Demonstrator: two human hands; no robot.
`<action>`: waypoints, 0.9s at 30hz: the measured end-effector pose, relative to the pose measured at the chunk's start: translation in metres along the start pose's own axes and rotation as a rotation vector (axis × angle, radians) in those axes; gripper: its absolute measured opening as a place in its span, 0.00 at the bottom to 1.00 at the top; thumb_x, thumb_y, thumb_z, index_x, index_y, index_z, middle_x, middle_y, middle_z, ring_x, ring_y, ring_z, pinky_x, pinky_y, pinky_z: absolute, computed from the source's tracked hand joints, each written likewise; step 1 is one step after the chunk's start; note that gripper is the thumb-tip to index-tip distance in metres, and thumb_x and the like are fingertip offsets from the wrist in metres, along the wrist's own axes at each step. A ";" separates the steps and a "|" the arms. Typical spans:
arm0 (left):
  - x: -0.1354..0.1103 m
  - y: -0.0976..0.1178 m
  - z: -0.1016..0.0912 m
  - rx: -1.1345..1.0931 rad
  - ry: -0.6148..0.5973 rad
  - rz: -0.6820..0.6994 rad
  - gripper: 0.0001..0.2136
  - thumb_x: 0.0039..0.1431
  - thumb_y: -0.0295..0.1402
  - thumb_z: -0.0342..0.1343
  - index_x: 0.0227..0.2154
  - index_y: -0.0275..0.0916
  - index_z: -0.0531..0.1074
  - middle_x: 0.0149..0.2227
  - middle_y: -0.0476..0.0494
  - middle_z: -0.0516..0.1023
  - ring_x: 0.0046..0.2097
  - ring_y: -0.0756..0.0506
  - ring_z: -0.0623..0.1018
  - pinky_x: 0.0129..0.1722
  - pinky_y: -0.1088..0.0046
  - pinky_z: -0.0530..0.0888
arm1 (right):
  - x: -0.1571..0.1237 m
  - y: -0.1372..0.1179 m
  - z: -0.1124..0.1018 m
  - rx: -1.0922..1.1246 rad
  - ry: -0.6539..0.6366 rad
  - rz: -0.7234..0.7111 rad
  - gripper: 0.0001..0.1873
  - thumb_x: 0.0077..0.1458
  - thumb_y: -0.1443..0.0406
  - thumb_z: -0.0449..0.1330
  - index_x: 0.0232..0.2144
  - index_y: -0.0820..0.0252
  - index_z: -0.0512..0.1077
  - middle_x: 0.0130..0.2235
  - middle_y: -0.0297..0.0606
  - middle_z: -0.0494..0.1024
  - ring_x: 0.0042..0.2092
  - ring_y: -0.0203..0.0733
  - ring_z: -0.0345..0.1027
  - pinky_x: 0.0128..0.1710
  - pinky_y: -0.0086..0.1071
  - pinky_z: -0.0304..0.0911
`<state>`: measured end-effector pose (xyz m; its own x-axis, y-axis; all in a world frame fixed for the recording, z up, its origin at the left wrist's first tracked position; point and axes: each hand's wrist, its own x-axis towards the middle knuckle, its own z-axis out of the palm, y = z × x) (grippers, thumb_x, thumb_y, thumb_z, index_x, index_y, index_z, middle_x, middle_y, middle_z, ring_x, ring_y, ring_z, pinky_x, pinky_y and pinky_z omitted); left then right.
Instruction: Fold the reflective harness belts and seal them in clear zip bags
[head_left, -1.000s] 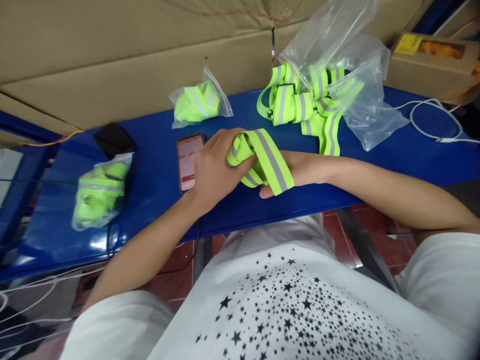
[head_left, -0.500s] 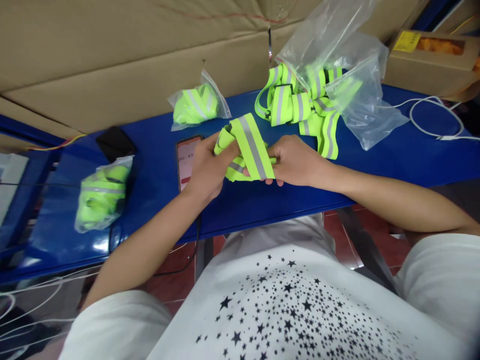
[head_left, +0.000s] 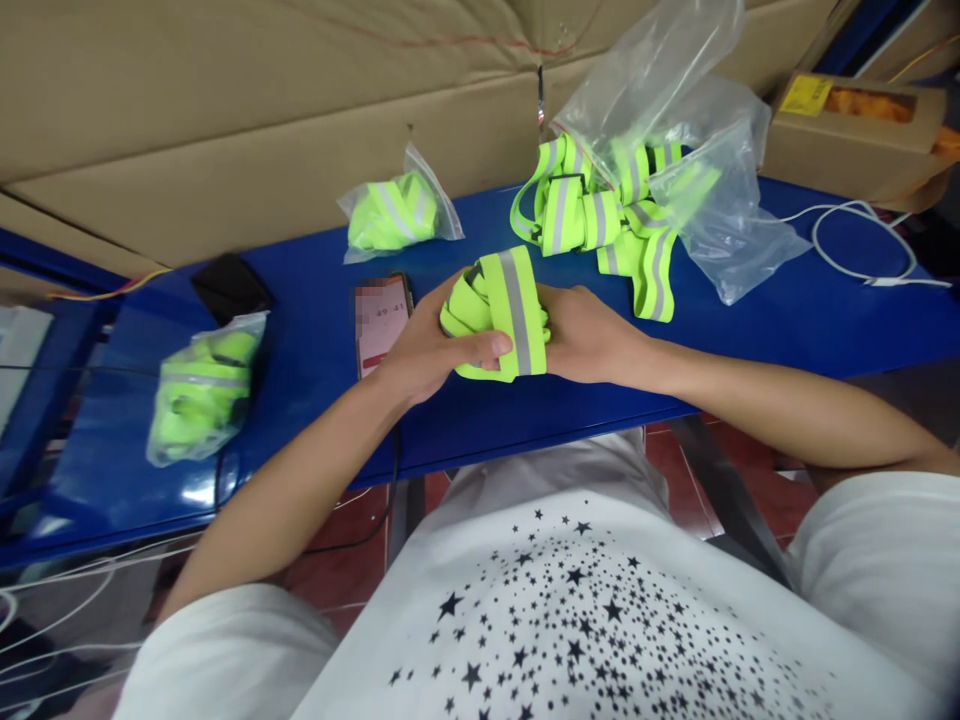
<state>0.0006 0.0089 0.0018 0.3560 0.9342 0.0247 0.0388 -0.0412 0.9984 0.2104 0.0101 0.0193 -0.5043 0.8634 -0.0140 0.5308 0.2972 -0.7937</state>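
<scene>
Both my hands grip one folded neon-yellow reflective band (head_left: pixel 504 312) with a grey stripe, just above the blue table (head_left: pixel 750 320). My left hand (head_left: pixel 429 345) holds its left side, thumb pressed along the lower edge. My right hand (head_left: pixel 589 335) closes on its right side, fingers hidden behind the band. A phone (head_left: pixel 377 322) with a red screen lies just left of my left hand.
A heap of loose bands (head_left: pixel 600 215) and clear plastic bags (head_left: pixel 697 150) lies at the back right. Two bagged bands sit at the back centre (head_left: pixel 394 212) and far left (head_left: pixel 201 390). A dark phone (head_left: pixel 229 285), a white cable (head_left: pixel 862 250) and a cardboard box (head_left: pixel 862 130) are also there.
The band was draped over my right hand; both hands have since folded it into a compact bundle and drawn it together between them.
</scene>
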 end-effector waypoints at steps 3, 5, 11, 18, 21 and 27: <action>0.002 0.003 0.005 0.008 0.081 -0.039 0.25 0.39 0.42 0.79 0.39 0.41 0.76 0.28 0.50 0.78 0.25 0.46 0.76 0.24 0.67 0.76 | 0.004 0.004 0.001 0.033 -0.012 -0.013 0.26 0.49 0.50 0.76 0.43 0.57 0.75 0.34 0.38 0.81 0.38 0.49 0.76 0.32 0.32 0.60; 0.005 0.003 0.009 -0.061 0.148 -0.072 0.19 0.41 0.39 0.77 0.34 0.41 0.76 0.25 0.51 0.76 0.25 0.46 0.76 0.26 0.67 0.76 | 0.009 0.006 0.000 0.143 -0.065 -0.030 0.25 0.52 0.49 0.74 0.44 0.56 0.74 0.32 0.35 0.81 0.34 0.44 0.76 0.29 0.31 0.63; 0.007 -0.003 0.011 0.013 0.320 0.148 0.21 0.47 0.48 0.74 0.35 0.42 0.72 0.30 0.49 0.77 0.29 0.46 0.77 0.31 0.64 0.78 | 0.015 0.004 0.001 0.544 -0.126 0.020 0.25 0.51 0.51 0.75 0.44 0.58 0.74 0.35 0.35 0.81 0.31 0.37 0.76 0.25 0.28 0.71; 0.007 -0.006 -0.007 0.199 0.434 0.529 0.28 0.53 0.57 0.72 0.46 0.44 0.70 0.41 0.53 0.79 0.47 0.46 0.80 0.50 0.58 0.78 | 0.014 0.006 -0.012 1.011 -0.323 0.127 0.22 0.56 0.50 0.70 0.45 0.56 0.75 0.44 0.39 0.81 0.41 0.42 0.78 0.33 0.30 0.76; 0.018 -0.012 -0.020 0.169 0.432 0.499 0.29 0.51 0.56 0.73 0.46 0.43 0.70 0.43 0.54 0.78 0.46 0.47 0.80 0.49 0.60 0.79 | 0.016 0.009 -0.017 0.887 -0.209 0.061 0.25 0.61 0.45 0.64 0.51 0.54 0.75 0.54 0.41 0.79 0.47 0.45 0.77 0.34 0.31 0.76; 0.011 -0.016 -0.018 0.459 0.270 0.352 0.32 0.48 0.62 0.69 0.46 0.43 0.73 0.43 0.45 0.79 0.45 0.40 0.80 0.43 0.61 0.79 | 0.013 0.017 -0.004 0.434 -0.067 -0.214 0.35 0.56 0.48 0.70 0.60 0.58 0.72 0.52 0.38 0.79 0.43 0.41 0.76 0.38 0.28 0.71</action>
<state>-0.0127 0.0261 -0.0131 0.1749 0.8910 0.4190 0.3799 -0.4537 0.8061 0.2157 0.0281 0.0078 -0.6217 0.7689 0.1493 0.0847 0.2555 -0.9631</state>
